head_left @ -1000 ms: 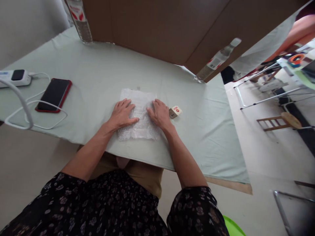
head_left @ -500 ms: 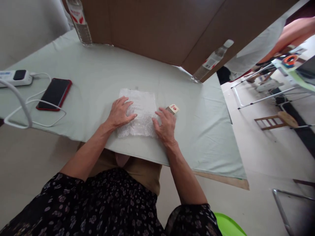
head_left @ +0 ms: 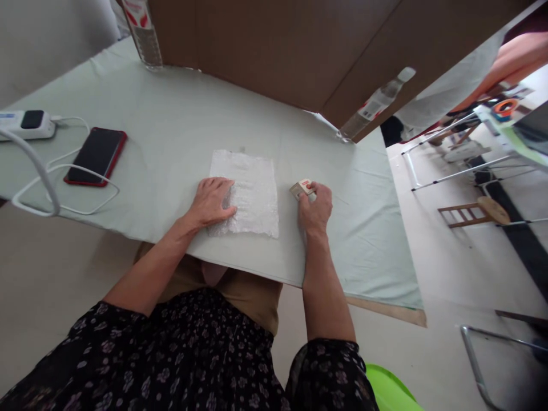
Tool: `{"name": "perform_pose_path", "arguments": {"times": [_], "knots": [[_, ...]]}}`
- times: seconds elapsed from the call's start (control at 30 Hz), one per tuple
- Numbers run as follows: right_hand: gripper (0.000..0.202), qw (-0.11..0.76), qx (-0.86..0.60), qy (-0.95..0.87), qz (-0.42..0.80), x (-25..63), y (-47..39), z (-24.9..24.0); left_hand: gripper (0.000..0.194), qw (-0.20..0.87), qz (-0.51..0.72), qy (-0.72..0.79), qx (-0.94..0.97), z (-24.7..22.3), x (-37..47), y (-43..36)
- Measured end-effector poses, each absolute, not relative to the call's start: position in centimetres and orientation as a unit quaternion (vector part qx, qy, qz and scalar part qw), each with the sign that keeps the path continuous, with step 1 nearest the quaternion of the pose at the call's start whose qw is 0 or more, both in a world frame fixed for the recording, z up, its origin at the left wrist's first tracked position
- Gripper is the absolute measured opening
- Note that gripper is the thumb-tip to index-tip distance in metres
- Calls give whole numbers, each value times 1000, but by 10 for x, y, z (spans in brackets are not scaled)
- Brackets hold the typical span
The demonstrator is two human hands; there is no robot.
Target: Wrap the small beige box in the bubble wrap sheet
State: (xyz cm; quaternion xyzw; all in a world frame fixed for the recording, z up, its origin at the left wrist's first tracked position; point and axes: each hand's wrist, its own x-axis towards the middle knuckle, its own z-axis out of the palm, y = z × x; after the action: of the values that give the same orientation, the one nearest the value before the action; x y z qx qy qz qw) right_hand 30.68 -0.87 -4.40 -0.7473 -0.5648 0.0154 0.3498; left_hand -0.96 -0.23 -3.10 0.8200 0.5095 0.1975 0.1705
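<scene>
A sheet of bubble wrap (head_left: 254, 194) lies flat near the front edge of the cloth-covered table (head_left: 171, 125). My left hand (head_left: 210, 201) rests on its left side, palm down with the fingers spread. To the right of the sheet, my right hand (head_left: 315, 208) has its thumb and fingers closed on a small box (head_left: 301, 187), pale with a red mark. The box is tilted, and the fingers cover part of it.
A black phone (head_left: 96, 155) with a red edge, a white cable and a power strip (head_left: 25, 124) are at the left. A brown cardboard panel (head_left: 265, 51) stands at the back, beside two bottles (head_left: 148, 43) (head_left: 377, 103). A green basin (head_left: 389, 388) is below right.
My right hand has left the bubble wrap, moved right and taken hold of the small box. My left hand remains on the sheet.
</scene>
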Motion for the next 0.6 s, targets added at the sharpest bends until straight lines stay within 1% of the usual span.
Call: {"name": "perform_pose_path", "arguments": {"times": [0.07,0.13,0.2,0.27,0.4,0.5,0.6], "knots": [[40,394,-713,-578,53,304,-9,-40,71,169,190,514,819,-31,-9,-3],[45,446,-666,-590,97,293,-9,-32,73,166,184,517,820,-31,-8,-3],[49,478,-607,-618,146,273,-10,-23,75,162,184,516,821,-31,-8,-2],[48,471,-549,-664,191,249,-9,-16,77,158,189,517,820,-33,-8,-2],[48,417,-480,-728,257,212,-3,-22,80,156,209,519,814,-37,-8,0],[51,388,-481,-733,284,205,0,-36,79,157,211,517,815,-38,-8,1],[61,382,-496,-721,297,208,-1,-45,78,158,211,513,817,-37,-8,0]]}}
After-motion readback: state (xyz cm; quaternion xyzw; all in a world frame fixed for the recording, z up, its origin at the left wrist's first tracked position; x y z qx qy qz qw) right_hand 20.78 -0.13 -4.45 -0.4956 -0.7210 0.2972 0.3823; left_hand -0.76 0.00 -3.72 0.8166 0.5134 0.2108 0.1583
